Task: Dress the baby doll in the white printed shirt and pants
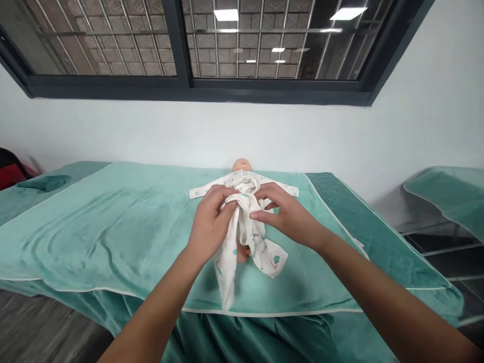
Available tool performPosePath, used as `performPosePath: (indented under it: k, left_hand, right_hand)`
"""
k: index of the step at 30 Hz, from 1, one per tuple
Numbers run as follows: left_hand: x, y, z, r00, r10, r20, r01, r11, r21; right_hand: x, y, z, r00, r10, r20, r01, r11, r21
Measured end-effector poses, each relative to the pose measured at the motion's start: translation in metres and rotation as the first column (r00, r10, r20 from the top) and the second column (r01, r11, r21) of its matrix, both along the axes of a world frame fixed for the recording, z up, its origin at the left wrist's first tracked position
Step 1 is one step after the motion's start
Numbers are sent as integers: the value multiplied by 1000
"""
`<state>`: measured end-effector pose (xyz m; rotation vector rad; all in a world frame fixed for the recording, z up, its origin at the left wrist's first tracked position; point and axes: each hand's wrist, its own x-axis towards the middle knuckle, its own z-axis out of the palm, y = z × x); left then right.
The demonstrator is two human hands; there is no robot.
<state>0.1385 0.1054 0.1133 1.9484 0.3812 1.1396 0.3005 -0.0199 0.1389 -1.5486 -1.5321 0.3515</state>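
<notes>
A baby doll (241, 164) lies on its back on the green bed cover, its head toward the wall. It wears a white printed baby top (212, 184), with both sleeves spread out sideways. Over its lower body are bunched white baby pants (247, 229) with a green print, their legs hanging toward me. My left hand (212, 218) pinches the waist of the pants between thumb and fingers. On the other side, my right hand (285, 210) has its fingers curled at the same waist edge. Part of the doll's skin (242, 252) shows between the pant legs.
The green velvet cover (124, 227) has wrinkles at left and hangs over the front edge. A white wall (212, 131) and a dark-framed barred window (264, 91) stand behind. A red and black item (11, 171) is at far left, a dark metal rack (446, 252) at right.
</notes>
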Motion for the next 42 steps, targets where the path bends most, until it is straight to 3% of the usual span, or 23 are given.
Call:
performPosePath:
  k: [3, 6, 10, 14, 17, 20, 22, 24, 27, 29, 30, 32, 35, 37, 39, 42]
  left_hand:
    - [-1, 0, 4, 999, 15, 29, -16, 999, 35]
    - [-1, 1, 13, 989, -73, 130, 94, 982, -166]
    - [0, 3, 35, 958, -195, 208, 267, 870, -414]
    - [2, -1, 55, 932, -318, 175, 363, 823, -437]
    - [0, -1, 60, 921, -363, 140, 385, 799, -461]
    - [-4, 11, 56, 916, -290, 279, 395, 781, -485]
    - [-7, 20, 50, 912, -218, 348, 379, 773, -509]
    - [-9, 26, 41, 931, -194, 308, 341, 761, -553]
    - [-11, 26, 24, 949, -299, 103, 305, 778, -549]
    - [-12, 22, 14, 908, -416, -42, 334, 783, -525]
    - [-12, 20, 11, 893, -446, -69, 345, 773, -533]
    - [-9, 18, 6, 919, -394, 21, 331, 741, -584]
    - [0, 22, 4, 940, -223, 258, 340, 669, -661]
    - [6, 25, 3, 913, -250, 322, 408, 589, -698]
    - [10, 25, 2, 885, -318, 340, 460, 493, -738]
    - [9, 19, 1, 851, -428, 305, 484, 413, -771]
  right_hand:
    - [8, 1, 3, 996, -56, 67, 55, 998, 19]
    - [11, 2, 19, 998, -55, -18, 56, 996, 64]
    - [3, 14, 42, 961, -4, -277, 38, 992, 117]
    - [-14, 32, 52, 916, 42, -398, 44, 978, 205]
    - [-20, 36, 54, 912, 85, -400, -13, 984, 179]
    - [-16, 30, 52, 942, 202, -268, -220, 975, -41]
    - [-11, 27, 49, 935, 310, -170, -347, 898, -272]
    - [-7, 26, 45, 931, 331, -154, -365, 855, -367]
    - [-3, 32, 39, 944, 194, -267, -245, 954, -173]
    - [-1, 35, 36, 927, 120, -356, -148, 988, -51]
    - [0, 36, 35, 916, 99, -389, -121, 992, -32]
    - [1, 34, 32, 903, 116, -415, -166, 982, -86]
    - [0, 27, 24, 880, 226, -418, -346, 907, -239]
    - [-2, 24, 18, 868, 241, -434, -388, 874, -292]
    - [-4, 25, 13, 853, 171, -493, -325, 913, -247]
    - [-4, 32, 11, 752, 83, -654, -178, 981, -80]
